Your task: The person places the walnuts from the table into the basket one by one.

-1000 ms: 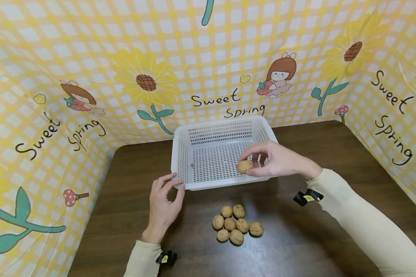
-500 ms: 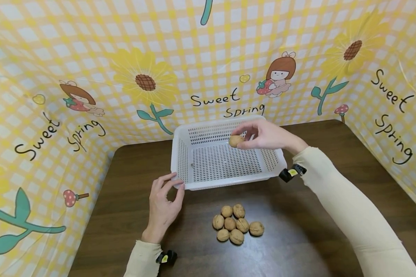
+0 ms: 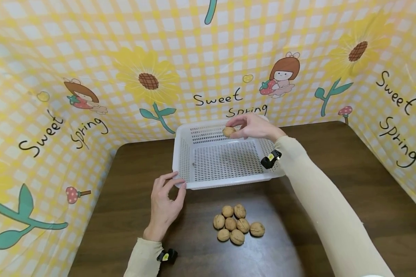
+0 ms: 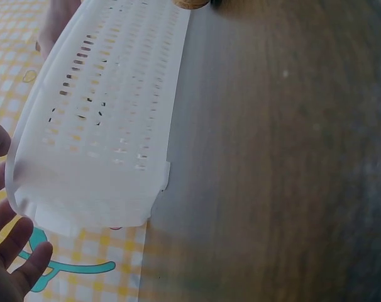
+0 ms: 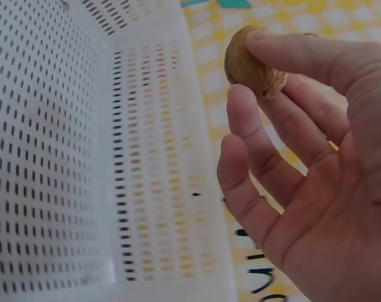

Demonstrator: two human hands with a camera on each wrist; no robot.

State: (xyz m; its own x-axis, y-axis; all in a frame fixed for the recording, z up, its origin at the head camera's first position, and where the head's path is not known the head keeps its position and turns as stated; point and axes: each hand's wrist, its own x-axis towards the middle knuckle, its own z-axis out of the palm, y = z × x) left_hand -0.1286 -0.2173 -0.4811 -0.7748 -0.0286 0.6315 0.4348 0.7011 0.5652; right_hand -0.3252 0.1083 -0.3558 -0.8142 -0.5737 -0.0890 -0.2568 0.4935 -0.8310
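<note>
My right hand (image 3: 254, 127) pinches a walnut (image 5: 250, 63) between thumb and fingertips, the other fingers loosely bent. In the head view it hangs over the back part of a white perforated plastic basket (image 3: 225, 184); in the right wrist view the walnut shows beyond the basket's rim. My left hand (image 3: 166, 202) holds the basket's near left corner, fingertips over the rim and thumb at the front. Some of its fingers (image 4: 33, 264) show beside the corner in the left wrist view. A group of several walnuts (image 3: 230, 224) lies on the table in front of the basket.
The dark wooden table (image 3: 131, 192) carries the basket near its back edge. A yellow checked cloth (image 3: 208, 57) with flowers and lettering hangs behind and at both sides. Small black devices (image 3: 271, 159) are strapped to both wrists.
My right hand has carried the walnut from the basket's near right part back and left towards its far wall. The left hand and the walnuts on the table stay put.
</note>
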